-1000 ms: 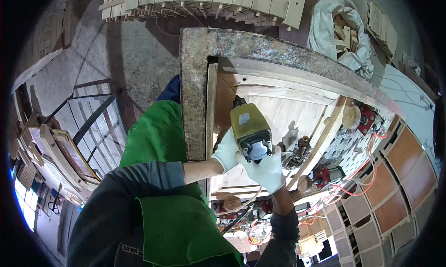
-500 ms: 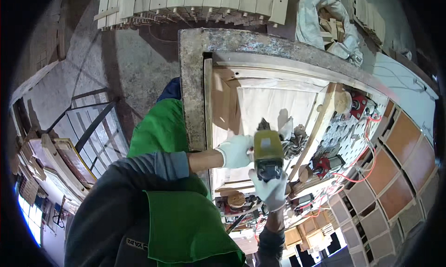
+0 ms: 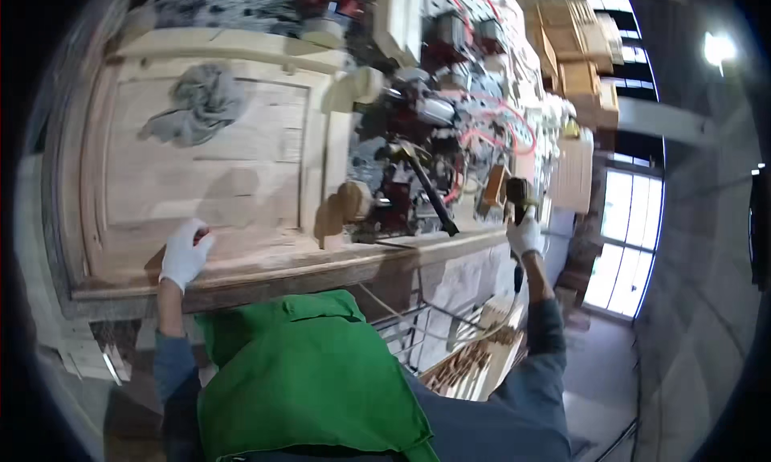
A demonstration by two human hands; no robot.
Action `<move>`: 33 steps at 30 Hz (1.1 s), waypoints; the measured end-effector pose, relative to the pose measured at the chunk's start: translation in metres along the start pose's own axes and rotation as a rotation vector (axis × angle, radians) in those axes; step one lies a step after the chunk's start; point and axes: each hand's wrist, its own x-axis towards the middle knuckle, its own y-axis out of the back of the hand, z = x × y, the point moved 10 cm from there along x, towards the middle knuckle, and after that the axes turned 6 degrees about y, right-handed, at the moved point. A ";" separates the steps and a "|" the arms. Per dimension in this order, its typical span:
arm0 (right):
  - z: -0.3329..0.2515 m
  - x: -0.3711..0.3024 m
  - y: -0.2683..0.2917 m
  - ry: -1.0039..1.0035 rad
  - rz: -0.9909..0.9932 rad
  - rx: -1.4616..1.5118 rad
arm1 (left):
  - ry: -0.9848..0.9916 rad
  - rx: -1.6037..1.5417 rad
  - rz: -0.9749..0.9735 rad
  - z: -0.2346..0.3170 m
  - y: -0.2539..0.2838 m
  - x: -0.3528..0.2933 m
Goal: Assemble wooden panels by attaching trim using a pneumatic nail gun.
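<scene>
My left hand (image 3: 185, 257), in a white glove, rests at the near edge of a pale wooden panel door (image 3: 209, 185). Its fingers are loosely bent, with a gap between thumb and forefinger and nothing seen in them. Far to the right, my gloved right hand (image 3: 524, 235) grips a yellow-and-black power tool (image 3: 520, 193), small and blurred here. A dark cord seems to hang below that hand. A crumpled grey cloth (image 3: 197, 104) lies on the panel's far part.
Beyond the panel are red-and-silver clamps (image 3: 434, 108) with red air hoses (image 3: 522, 128). A hammer (image 3: 430, 189) lies among them. A round wooden block (image 3: 353, 201) sits beside the panel. Stacked wooden pieces (image 3: 482, 349) stand below the bench at the right.
My view has swung to the right. My right hand has carried the power tool off the panel to the far right. My left hand is now apart from the tool, at the panel's near edge.
</scene>
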 end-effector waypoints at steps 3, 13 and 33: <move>0.115 0.036 -0.038 0.000 0.042 -0.094 | -0.025 0.139 0.277 0.026 -0.003 -0.004; 0.133 0.088 -0.284 0.270 -0.465 -0.060 | 0.260 0.613 0.496 0.078 -0.083 -0.028; 0.048 0.280 -0.190 0.454 0.701 -0.473 | 0.490 0.821 0.515 0.080 -0.083 -0.036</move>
